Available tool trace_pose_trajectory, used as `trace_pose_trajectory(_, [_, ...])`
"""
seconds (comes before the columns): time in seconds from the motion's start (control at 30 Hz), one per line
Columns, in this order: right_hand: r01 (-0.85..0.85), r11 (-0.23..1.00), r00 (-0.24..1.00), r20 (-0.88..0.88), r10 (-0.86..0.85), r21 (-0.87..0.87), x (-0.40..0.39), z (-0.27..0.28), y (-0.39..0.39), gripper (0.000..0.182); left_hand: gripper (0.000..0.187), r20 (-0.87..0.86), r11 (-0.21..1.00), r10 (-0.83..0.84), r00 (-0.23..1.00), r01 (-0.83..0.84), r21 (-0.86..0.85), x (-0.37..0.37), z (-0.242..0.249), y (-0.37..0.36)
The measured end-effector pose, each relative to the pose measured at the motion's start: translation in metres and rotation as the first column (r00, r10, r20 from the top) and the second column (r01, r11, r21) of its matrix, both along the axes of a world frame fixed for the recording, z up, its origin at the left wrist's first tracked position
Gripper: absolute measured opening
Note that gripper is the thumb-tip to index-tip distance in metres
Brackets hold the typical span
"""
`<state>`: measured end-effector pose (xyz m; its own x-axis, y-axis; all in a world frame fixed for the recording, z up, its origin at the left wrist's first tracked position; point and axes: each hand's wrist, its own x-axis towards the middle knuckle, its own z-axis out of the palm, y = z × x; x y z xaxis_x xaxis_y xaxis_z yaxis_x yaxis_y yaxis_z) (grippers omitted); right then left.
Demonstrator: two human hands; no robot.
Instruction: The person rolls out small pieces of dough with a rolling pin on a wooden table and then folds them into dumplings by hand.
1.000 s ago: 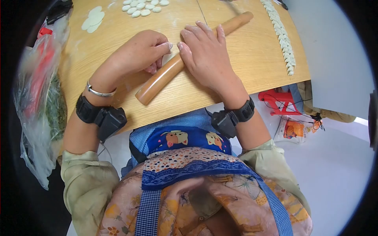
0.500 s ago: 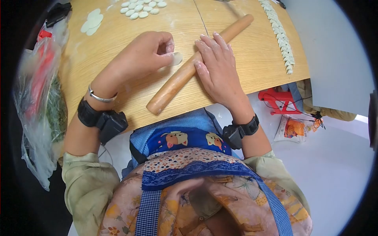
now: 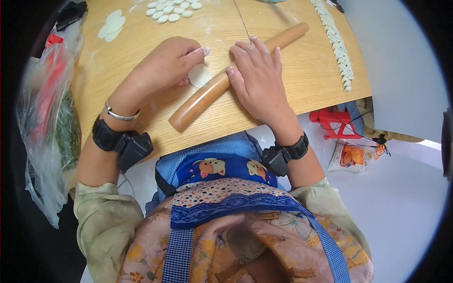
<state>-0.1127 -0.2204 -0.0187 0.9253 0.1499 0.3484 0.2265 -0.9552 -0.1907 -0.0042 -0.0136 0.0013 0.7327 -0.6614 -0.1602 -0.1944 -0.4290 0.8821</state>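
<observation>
A thin round dough wrapper (image 3: 199,76) lies on the wooden table, its right edge against the rolling pin (image 3: 203,101). My left hand (image 3: 178,59) is closed at the wrapper's left side, with its fingers curled by the edge and the floury thumb above it. Part of the wrapper is hidden by that hand. The wooden pin slants from the table's near edge towards the far right. Across its middle lies my right hand (image 3: 257,78), palm down, with fingers stretched out and apart over the wood.
Several small flattened dough discs (image 3: 172,9) sit at the back, left of a table seam. Overlapping rolled wrappers (image 3: 112,26) lie at the far left. A row of shaped dough pieces (image 3: 337,45) runs along the right. Plastic bags (image 3: 47,108) hang beside the left edge.
More of the wrapper's face shows now, flat beside the pin. The pin has turned slightly, its near end shifting left and its far end towards me. My left thumb has straightened.
</observation>
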Motion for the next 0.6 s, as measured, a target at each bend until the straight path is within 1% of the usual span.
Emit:
trace_pose_trajectory(0.07, [0.007, 1.000, 1.000, 0.011, -0.007, -0.031, 0.012, 0.001, 0.005, 0.044, 0.043, 0.026, 0.999, 0.006, 1.000, -0.007, 0.044, 0.002, 0.001, 0.001])
trace_pose_trajectory(0.13, [0.000, 0.999, 0.999, 0.041, 0.002, -0.050, 0.025, 0.001, 0.011, 0.043, 0.046, 0.038, 0.999, 0.023, 0.999, -0.024, 0.039, 0.002, 0.001, 0.001])
trace_pose_trajectory(0.2, [-0.015, 0.999, 0.999, 0.034, 0.016, -0.039, 0.040, 0.002, 0.016, 0.043, 0.049, 0.049, 0.999, 0.037, 0.998, -0.038, 0.036, 0.002, 0.000, 0.001])
trace_pose_trajectory(0.3, [-0.042, 0.998, 0.999, 0.033, 0.043, -0.043, 0.059, 0.003, 0.021, 0.042, 0.045, 0.096, 0.998, 0.001, 0.995, -0.008, 0.063, 0.007, 0.000, 0.003])
trace_pose_trajectory(0.37, [-0.055, 0.997, 0.998, 0.036, 0.057, -0.057, 0.060, 0.002, 0.021, 0.042, 0.042, 0.235, 0.992, -0.067, 0.970, 0.040, 0.117, 0.010, -0.002, 0.004])
trace_pose_trajectory(0.4, [-0.055, 0.996, 0.998, 0.038, 0.058, -0.064, 0.059, 0.001, 0.020, 0.042, 0.042, 0.236, 0.992, -0.069, 0.969, 0.041, 0.118, 0.010, 0.000, 0.003])
trace_pose_trajectory(0.47, [-0.057, 0.996, 0.997, 0.040, 0.060, -0.072, 0.055, -0.001, 0.017, 0.043, 0.035, 0.180, 0.985, -0.064, 0.982, 0.033, 0.172, 0.007, 0.004, 0.003])
trace_pose_trajectory(0.5, [-0.048, 0.998, 0.998, 0.040, 0.050, -0.051, 0.048, -0.002, 0.012, 0.044, 0.035, 0.181, 0.985, -0.061, 0.982, 0.030, 0.171, 0.005, 0.003, 0.004])
trace_pose_trajectory(0.57, [-0.041, 0.999, 0.998, 0.040, 0.042, -0.032, 0.031, -0.002, 0.005, 0.044, 0.022, 0.273, 0.993, -0.108, 0.956, 0.091, 0.076, 0.000, -0.001, 0.006])
trace_pose_trajectory(0.6, [-0.037, 0.999, 0.999, 0.026, 0.037, -0.022, 0.021, -0.001, 0.001, 0.046, 0.022, 0.274, 0.993, -0.107, 0.956, 0.090, 0.074, 0.001, -0.004, 0.006])
